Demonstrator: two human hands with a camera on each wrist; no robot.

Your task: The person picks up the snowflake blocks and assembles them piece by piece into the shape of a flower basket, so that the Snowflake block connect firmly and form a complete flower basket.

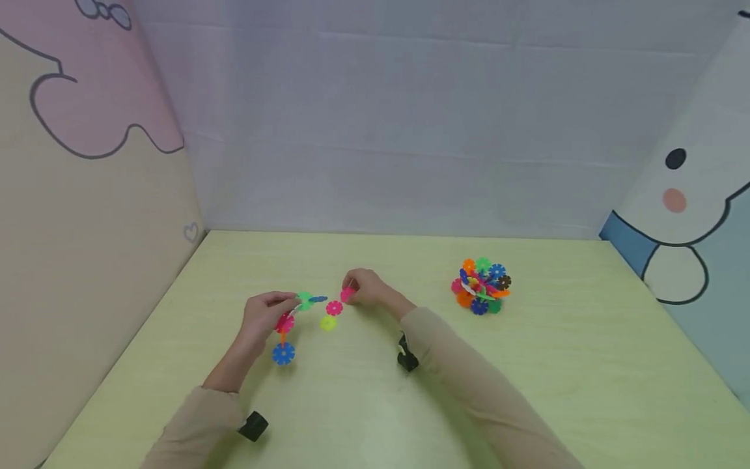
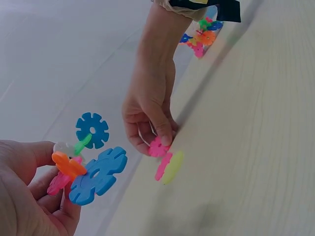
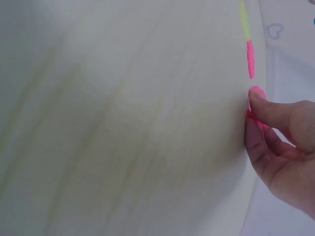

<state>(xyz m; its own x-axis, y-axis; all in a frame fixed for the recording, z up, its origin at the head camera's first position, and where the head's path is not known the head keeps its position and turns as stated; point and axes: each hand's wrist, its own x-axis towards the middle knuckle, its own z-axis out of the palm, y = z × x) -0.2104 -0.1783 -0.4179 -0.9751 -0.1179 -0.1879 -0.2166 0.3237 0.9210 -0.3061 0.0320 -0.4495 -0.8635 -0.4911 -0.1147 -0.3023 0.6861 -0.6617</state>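
Observation:
My left hand [image 1: 263,319] holds a chain of joined, notched plastic snowflake discs between thumb and fingers. In the left wrist view, the chain shows a large blue disc [image 2: 98,176], an orange disc [image 2: 69,165], and a farther blue disc [image 2: 92,130], with pink, white and green ones between. My right hand [image 1: 364,286] pinches a pink snowflake disc [image 1: 347,295] just above the table. Beside it are another pink disc [image 1: 334,308] and a yellow disc [image 1: 329,323]; I cannot tell whether these two are joined.
A cluster of many-coloured snowflake discs [image 1: 480,286] sits farther right on the pale wooden table [image 1: 586,365]. A grey-white cloth wall [image 1: 375,130] rises behind the table's back edge. Printed side panels [image 1: 105,260] stand left and right.

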